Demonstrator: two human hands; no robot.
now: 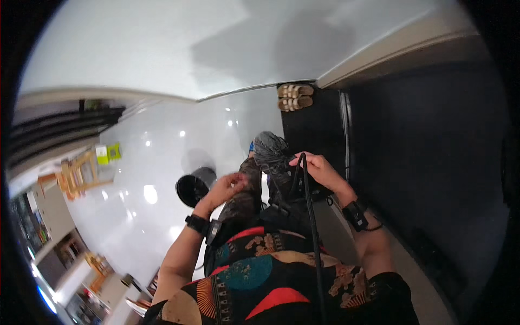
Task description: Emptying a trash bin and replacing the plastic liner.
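A dark grey, crumpled plastic bag (271,149) hangs in front of my legs, its top bunched up. My right hand (319,170) is closed at the bag's right side, thumb and fingers pinching its dark plastic. A black cord (311,211) runs down across the view, passing in front of that hand. My left hand (227,189) is apart from the bag, over my patterned trouser leg, with bent fingers and fingertips smeared by motion. Just left of it stands a round black bin (196,187) on the floor, its dark inside showing.
Light sandals (295,97) lie on a black mat (311,124) by the wall. To the right is a large dark panel (428,162). A wooden chair (81,176) and a bright green item (108,154) stand at the left on the shiny white floor (146,173).
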